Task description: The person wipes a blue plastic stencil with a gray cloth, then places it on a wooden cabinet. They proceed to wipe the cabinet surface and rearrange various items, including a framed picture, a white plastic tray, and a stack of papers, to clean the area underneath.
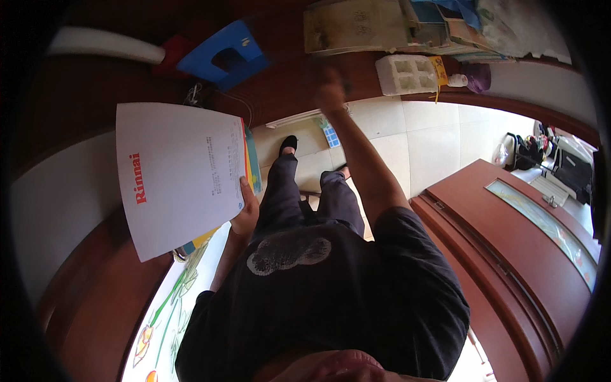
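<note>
My left hand [247, 208] grips the edge of a stack of booklets or folders, the top one a white Rinnai cover [184, 176] with small print. Yellow and teal edges show beneath it. My right hand [331, 90] reaches out over the dark reddish-brown wooden surface [291, 88] and is motion-blurred; whether it holds something cannot be told. To its right stands a white foam block with square hollows [408, 75]. A blue folder or file holder with a cut-out [229, 55] lies to its left on the same surface.
A worn cardboard-like folder [355, 26] and stacked books [444, 36] lie at the back. Beside the foam block are a white-capped bottle [457, 80] and a purple item [477, 78]. A thin cable [193, 94] lies near the booklets. A wooden door [515, 229] stands at the right.
</note>
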Available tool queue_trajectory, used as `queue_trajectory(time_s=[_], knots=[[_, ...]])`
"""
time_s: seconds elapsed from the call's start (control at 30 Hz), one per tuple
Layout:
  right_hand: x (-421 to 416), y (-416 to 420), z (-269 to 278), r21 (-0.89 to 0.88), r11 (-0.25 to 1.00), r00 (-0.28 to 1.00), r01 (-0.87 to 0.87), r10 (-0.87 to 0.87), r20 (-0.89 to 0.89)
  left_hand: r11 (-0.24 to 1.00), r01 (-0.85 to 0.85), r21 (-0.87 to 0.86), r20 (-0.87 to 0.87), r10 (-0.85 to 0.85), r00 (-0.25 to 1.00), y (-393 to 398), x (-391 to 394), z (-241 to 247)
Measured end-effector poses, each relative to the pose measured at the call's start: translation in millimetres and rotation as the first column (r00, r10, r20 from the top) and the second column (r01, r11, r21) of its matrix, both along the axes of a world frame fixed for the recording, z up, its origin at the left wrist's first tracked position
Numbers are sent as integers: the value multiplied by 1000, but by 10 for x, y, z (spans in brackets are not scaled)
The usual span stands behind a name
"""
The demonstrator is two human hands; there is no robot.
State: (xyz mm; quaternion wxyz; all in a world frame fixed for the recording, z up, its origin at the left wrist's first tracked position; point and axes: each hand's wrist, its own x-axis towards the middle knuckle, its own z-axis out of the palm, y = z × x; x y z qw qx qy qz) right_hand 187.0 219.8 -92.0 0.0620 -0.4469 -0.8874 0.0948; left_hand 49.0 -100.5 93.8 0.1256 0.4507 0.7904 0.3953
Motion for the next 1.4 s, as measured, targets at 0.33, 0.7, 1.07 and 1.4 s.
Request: queue_trajectory(time_s=[0.33, 0.7, 1.07, 1.4], knots=[[319, 516, 104, 159, 856, 823, 493, -399, -404, 959, 236, -157, -305, -274, 912, 84, 20, 86], [485, -364, 302, -10, 997, 820, -79, 59, -569, 957, 177, -229, -573, -280, 770, -63, -158, 153], [-496, -63, 174, 0, 962, 800, -275, 229, -554, 991, -122, -59, 96, 127, 987, -105, -18, 227], [-1396, -547, 413, -144, 940, 746, -309, 146, -649, 974, -203, -100, 155, 217, 964, -454, -27, -145]])
